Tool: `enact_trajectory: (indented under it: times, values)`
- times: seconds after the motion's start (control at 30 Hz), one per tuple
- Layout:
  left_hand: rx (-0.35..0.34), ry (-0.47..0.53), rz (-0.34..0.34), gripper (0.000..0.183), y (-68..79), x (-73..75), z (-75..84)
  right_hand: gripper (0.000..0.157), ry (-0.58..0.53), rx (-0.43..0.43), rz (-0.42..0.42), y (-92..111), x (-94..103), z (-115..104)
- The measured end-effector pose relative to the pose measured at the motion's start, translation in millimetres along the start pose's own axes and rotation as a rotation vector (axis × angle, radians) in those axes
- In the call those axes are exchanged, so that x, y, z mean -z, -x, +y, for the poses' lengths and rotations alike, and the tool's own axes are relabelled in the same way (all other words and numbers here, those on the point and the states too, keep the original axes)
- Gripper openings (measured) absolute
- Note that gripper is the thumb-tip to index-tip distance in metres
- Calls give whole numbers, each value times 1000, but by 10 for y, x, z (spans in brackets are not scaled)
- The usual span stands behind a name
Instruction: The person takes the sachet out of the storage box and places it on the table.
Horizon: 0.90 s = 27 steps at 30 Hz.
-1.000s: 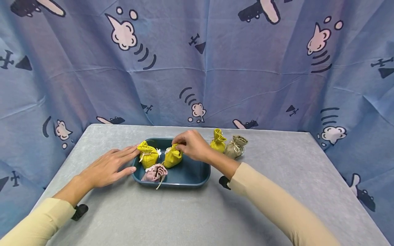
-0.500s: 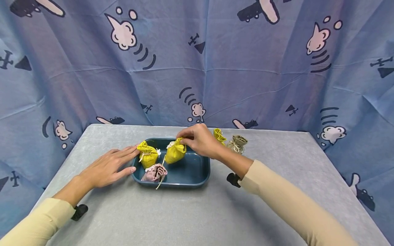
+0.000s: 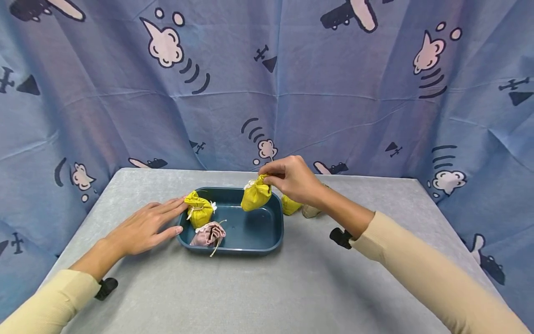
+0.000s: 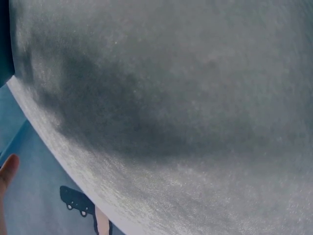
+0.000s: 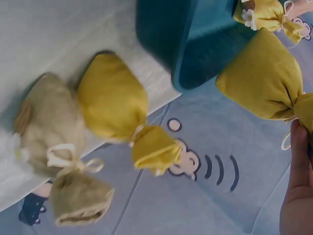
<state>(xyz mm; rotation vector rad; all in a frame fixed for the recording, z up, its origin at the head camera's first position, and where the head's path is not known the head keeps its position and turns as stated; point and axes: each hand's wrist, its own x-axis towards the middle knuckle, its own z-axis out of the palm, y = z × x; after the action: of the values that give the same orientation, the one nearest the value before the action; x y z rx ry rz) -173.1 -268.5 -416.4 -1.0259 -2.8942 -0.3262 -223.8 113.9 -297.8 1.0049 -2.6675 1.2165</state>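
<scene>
My right hand (image 3: 296,181) pinches the gathered neck of a yellow drawstring pouch (image 3: 255,195), which hangs over the right part of a dark teal tray (image 3: 246,252). In the right wrist view the held pouch (image 5: 264,76) dangles from the fingertips beside the tray's wall. My left hand (image 3: 148,227) lies with straight fingers against the tray's left rim. Inside the tray at the left stand a second yellow pouch (image 3: 199,211) and a pink pouch (image 3: 208,234) lying on its side. The left wrist view shows mostly tabletop and one fingertip (image 4: 9,169).
Right of the tray, partly behind my right hand, are another yellow pouch (image 5: 112,98) and a beige pouch (image 5: 49,127), side by side on the grey table (image 3: 200,297). A blue printed curtain (image 3: 225,93) hangs behind the table.
My right hand has lifted the yellow pouch from the tray's middle and carried it up and to the right. The left hand has stayed at the rim.
</scene>
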Motion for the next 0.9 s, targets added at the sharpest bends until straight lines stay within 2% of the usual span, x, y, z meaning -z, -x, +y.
enact_trajectory:
  times: [0.3,0.5,0.9]
  values:
    - [0,3,3,63,-7,15,4,16,25,-13,41,175,310,78]
    - [4,2,-5,64,-6,21,11,16,81,-32,51,293,479,115]
    - [0,-1,-8,63,-6,29,10,17,117,-41,45,441,671,147]
